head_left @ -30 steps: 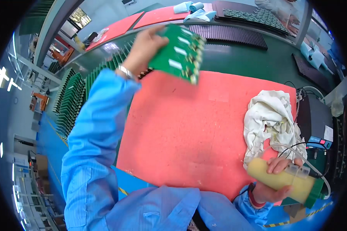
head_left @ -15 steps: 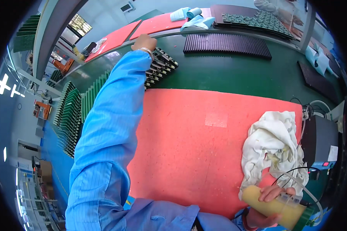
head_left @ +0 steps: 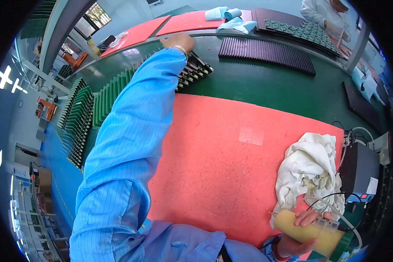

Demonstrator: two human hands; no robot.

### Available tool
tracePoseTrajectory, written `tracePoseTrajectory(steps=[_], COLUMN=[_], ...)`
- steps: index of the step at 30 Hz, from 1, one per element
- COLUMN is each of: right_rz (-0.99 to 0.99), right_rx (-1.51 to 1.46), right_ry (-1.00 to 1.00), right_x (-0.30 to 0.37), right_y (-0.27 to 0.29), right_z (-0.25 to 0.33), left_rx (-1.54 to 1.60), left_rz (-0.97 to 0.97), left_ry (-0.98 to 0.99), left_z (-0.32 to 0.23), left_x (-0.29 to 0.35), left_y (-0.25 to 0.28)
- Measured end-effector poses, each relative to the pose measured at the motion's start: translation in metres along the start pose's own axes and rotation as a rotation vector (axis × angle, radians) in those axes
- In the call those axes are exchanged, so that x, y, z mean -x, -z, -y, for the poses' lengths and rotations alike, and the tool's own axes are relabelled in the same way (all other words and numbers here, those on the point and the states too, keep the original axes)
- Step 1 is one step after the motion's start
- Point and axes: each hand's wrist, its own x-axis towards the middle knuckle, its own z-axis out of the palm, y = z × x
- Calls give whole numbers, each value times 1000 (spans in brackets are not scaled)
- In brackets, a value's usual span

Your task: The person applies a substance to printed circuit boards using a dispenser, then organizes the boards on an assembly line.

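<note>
My left hand [head_left: 181, 42] reaches out to the far side of the bench, at the top of a slotted rack of circuit boards [head_left: 194, 70]. Its fingers point left, and the blue sleeve and wrist hide much of what they touch. Low on the right, my right hand [head_left: 299, 231] is wrapped round a thick yellow cylinder [head_left: 290, 223] with a green end. A clear fitting and a hose lie along that cylinder. Just beyond it rests a crumpled white cloth [head_left: 308, 159] with yellowish stains.
A pink mat [head_left: 209, 161] covers the near bench. Green boards [head_left: 113, 94] stand in rows at left. An empty black slotted rack [head_left: 266, 54] lies on the green surface behind. A dark control box [head_left: 358, 166] with cables stands right. Another person [head_left: 325, 17] works across the bench.
My left hand has shifted slightly rightward and farther along the rack top, its fingers now pointing left. The view has tilted a little. My right hand keeps hold of the yellow cylinder.
</note>
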Motion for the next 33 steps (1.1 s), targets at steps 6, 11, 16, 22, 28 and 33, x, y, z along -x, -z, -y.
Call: tracePoseTrajectory(steps=[6,11,16,22,28,33], right_rz=[-156,34,89,35,73,27], right_rx=[1,18,43,79,123,113], right_ry=[-36,38,157,287,299,249], right_x=[1,0,-8,-27,-30,-25], right_y=[-9,4,1,-4,-11,-15], right_z=[6,10,30,61,67,57], left_rx=[412,1690,1572,1544,1472,1721], left_rz=[-378,1073,410,243,334,377], left_ry=[-545,-181,-270,-627,-664,-383], left_z=[-46,-98,-144,-137,-139,-134], left_x=[85,280,341,395,405,409], left_y=[49,93,115,127,113,126])
